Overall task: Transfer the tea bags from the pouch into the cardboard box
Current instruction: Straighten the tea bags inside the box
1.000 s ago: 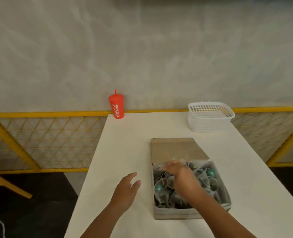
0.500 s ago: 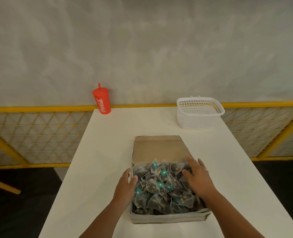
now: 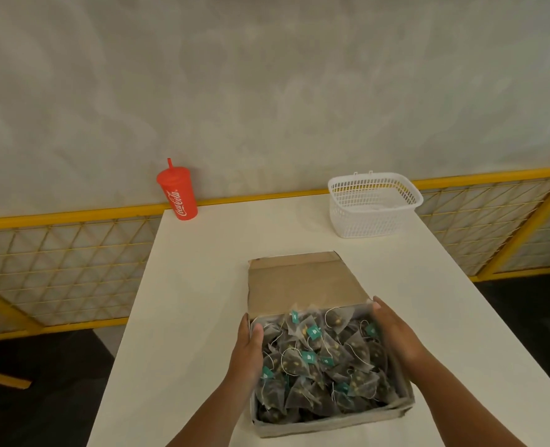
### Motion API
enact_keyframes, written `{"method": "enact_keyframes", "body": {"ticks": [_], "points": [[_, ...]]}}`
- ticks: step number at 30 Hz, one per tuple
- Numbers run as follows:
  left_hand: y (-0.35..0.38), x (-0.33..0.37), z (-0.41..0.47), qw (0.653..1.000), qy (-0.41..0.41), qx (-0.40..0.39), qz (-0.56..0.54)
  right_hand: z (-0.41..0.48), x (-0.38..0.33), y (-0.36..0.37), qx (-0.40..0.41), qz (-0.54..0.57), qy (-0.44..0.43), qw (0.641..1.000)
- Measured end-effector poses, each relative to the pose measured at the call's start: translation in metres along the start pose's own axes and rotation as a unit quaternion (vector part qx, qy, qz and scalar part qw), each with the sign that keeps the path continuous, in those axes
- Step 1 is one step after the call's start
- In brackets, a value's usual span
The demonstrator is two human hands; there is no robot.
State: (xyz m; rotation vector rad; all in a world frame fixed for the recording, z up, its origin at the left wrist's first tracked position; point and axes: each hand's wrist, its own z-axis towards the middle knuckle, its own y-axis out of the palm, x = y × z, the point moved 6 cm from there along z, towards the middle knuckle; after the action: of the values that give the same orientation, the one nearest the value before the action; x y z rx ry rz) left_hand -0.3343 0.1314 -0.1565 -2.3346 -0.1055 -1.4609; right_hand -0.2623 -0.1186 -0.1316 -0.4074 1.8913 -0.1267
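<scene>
Low in the middle of the frame, a cardboard box (image 3: 331, 425) sits on a white table (image 3: 202, 285). Its lid flap (image 3: 302, 282) is open and lies back, toward the top of the frame. Lots of dark tea bags (image 3: 318, 362) fill the box. They are piled up in a heap, with white strings and little green tags.

One hand is on each side of the box. At the left wall is the left hand (image 3: 246, 353). Its fingers are straight and flat along the outside, and its thumb seems to rest on top of the rim, but that part is hard to see. On the right wall is the right hand (image 3: 396, 333). Its fingers are straight too, and the tips reach the far right corner of the box. Neither hand holds a tea bag.

At the far left corner of the table stands a red cup (image 3: 178, 195) with a straw. A white basket (image 3: 370, 214) sits upper right of the box, well apart from it. Behind the table runs a yellow fence (image 3: 57, 253).
</scene>
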Motion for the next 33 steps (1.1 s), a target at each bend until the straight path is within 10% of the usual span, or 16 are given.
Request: {"method": "enact_keyframes", "body": {"ticks": [20, 33], "points": [[0.0, 0.026, 0.014, 0.988, -0.058, 0.01, -0.145, 0.04, -0.006, 0.005, -0.151, 0.252, 0.1, 0.951], [-0.023, 0.05, 0.024, 0.979, -0.025, 0.018, -0.199, 0.053, -0.03, -0.008, -0.102, 0.19, 0.067, 0.974]]}}
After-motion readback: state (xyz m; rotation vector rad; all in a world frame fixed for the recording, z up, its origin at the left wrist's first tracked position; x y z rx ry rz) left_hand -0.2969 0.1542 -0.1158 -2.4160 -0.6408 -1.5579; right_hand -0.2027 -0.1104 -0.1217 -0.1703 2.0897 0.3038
